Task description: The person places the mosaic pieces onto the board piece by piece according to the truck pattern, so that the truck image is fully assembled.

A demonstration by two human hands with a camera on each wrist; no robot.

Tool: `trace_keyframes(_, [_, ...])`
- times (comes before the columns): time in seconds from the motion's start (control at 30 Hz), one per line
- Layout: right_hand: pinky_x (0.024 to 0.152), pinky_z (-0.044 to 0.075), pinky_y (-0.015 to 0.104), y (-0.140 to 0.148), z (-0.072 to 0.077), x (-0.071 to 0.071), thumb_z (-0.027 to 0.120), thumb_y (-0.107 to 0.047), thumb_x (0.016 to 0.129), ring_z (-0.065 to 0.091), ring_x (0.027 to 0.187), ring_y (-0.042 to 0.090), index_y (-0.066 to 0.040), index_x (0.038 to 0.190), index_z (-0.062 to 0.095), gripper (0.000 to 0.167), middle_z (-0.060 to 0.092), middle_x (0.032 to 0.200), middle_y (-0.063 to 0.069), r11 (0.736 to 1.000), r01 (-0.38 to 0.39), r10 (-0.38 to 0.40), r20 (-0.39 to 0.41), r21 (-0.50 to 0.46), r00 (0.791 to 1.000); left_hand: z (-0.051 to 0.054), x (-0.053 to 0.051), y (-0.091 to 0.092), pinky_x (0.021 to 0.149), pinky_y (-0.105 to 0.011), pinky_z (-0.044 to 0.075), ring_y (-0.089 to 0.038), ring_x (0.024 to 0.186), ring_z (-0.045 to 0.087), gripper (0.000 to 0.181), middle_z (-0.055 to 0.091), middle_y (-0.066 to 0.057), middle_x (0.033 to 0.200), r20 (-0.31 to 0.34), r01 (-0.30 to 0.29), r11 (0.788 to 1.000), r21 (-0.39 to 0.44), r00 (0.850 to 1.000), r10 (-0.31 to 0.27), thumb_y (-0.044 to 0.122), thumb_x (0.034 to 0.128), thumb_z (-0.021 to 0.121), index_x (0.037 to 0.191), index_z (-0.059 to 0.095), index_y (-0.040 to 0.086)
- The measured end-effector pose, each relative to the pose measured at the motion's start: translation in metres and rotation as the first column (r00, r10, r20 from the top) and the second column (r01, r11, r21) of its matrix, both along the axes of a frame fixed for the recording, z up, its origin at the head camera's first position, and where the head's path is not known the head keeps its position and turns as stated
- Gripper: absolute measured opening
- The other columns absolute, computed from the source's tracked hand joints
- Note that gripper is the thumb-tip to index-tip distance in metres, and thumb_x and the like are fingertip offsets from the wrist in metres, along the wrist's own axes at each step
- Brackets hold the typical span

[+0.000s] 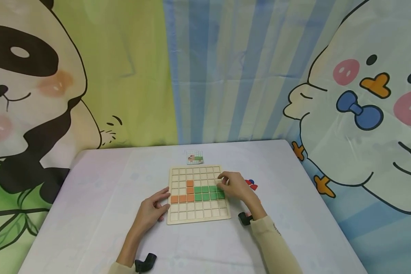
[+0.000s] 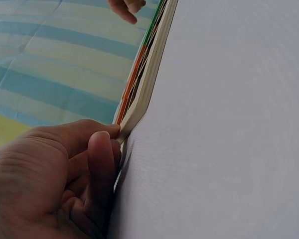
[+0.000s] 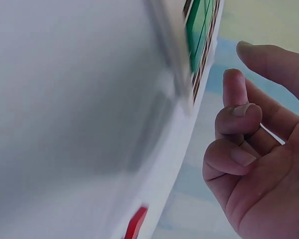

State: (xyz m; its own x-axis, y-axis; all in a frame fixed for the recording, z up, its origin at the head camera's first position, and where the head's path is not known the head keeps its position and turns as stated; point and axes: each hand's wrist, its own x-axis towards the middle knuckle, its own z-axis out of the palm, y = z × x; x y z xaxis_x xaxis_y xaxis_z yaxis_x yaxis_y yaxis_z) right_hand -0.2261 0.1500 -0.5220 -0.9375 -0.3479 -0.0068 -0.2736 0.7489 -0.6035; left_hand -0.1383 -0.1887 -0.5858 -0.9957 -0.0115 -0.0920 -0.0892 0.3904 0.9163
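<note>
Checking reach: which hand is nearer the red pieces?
Right: the right hand is just left of the red pieces; the left hand is across the board, at its left edge.

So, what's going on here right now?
A person is at a gridded board that carries orange tiles and green tiles. The left hand touches the board's left edge. The right hand hovers by the right edge, near the end of the green tiles, with nothing visible in its fingers. Red and blue pieces lie to the right; a small patterned card lies beyond the board.
</note>
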Motion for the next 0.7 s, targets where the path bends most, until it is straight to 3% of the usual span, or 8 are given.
trace_keyframes(0.2, [0.059, 0.047, 0.025, 0.027, -0.001, 0.003, 0.078, -0.018, 0.097, 0.057, 0.067, 0.011, -0.004, 0.121, 0.075, 0.028, 0.070, 0.087, 0.003, 0.998, 0.052, -0.052, -0.017, 0.019, 0.999, -0.001, 0.000, -0.001, 0.048, -0.026, 0.051, -0.013, 0.050, 0.057, 0.047, 0.060, 0.006, 0.156, -0.001, -0.001, 1.000, -0.001, 1.000, 0.001, 0.006, 0.0922, 0.079, 0.139, 0.071, 0.009])
trace_keyframes(0.5, [0.069, 0.047, 0.029, 0.074, -0.010, 0.003, 0.077, -0.018, 0.097, 0.055, 0.075, 0.015, -0.004, 0.120, 0.074, 0.028, 0.065, 0.083, 0.002, 0.985, 0.159, -0.160, 0.010, 0.065, 0.987, -0.001, 0.000, 0.001, 0.047, -0.026, 0.050, -0.013, 0.050, 0.057, 0.048, 0.060, 0.006, 0.157, 0.004, 0.004, 1.000, 0.005, 1.000, -0.004, 0.005, 0.0922, 0.079, 0.139, 0.070, 0.009])
trace_keyframes(0.7, [0.066, 0.048, 0.029, 0.092, -0.012, 0.003, 0.077, -0.018, 0.096, 0.058, 0.076, 0.018, -0.004, 0.122, 0.072, 0.029, 0.069, 0.086, 0.006, 0.972, 0.221, -0.227, 0.073, 0.078, 0.971, 0.001, 0.001, 0.000, 0.047, -0.026, 0.050, -0.014, 0.049, 0.057, 0.047, 0.060, 0.006, 0.157, 0.002, 0.002, 1.000, 0.001, 1.000, -0.002, 0.005, 0.0923, 0.079, 0.139, 0.071, 0.010])
